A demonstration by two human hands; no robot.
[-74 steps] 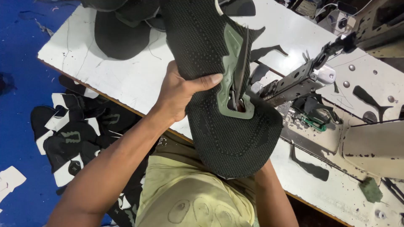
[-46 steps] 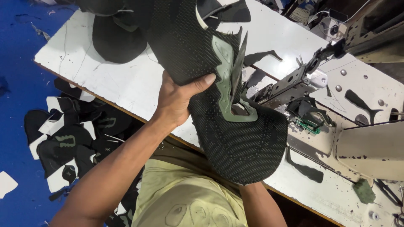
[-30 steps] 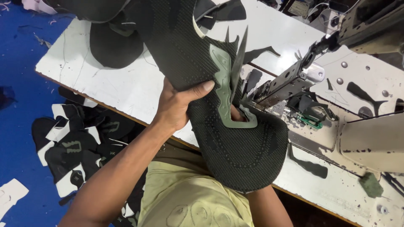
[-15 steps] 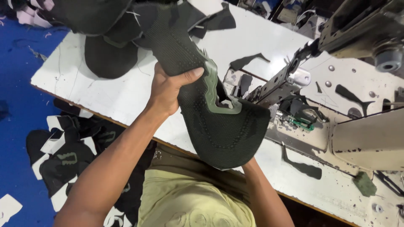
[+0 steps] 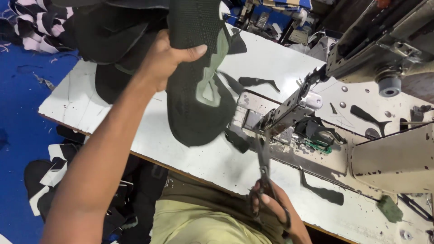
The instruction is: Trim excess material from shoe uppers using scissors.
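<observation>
Head view shows the left hand (image 5: 165, 56) clenched on a dark knitted shoe upper (image 5: 196, 81) with a pale green patch, lifted above the far left part of the white bench (image 5: 86, 106), thumb across its face and its rounded end hanging toward the bench middle. The right hand (image 5: 275, 212), low at the near edge, grips a pair of scissors (image 5: 263, 169) through the loops, blades pointing up and away toward the sewing machine (image 5: 389, 108); whether the blades are parted I cannot tell.

As a judgement, the step in hand looks like trimming after stitching: the upper is drawn off the machine's arm (image 5: 289, 110) and the scissors come up near the needle area. A trailing thread is not visible. The next move would call for holding the piece taut and steady, bringing the blade tips close beside the seam, and keeping them off the knit itself.

More dark cut pieces (image 5: 253, 82) lie scattered on the bench toward its far edge and right side, and a stack of dark uppers (image 5: 108, 40) sits at the far left corner. Black and white cut parts (image 5: 43, 185) lie on the blue floor (image 5: 18, 122) below the left edge. No packages, labels or signs can be made out.
</observation>
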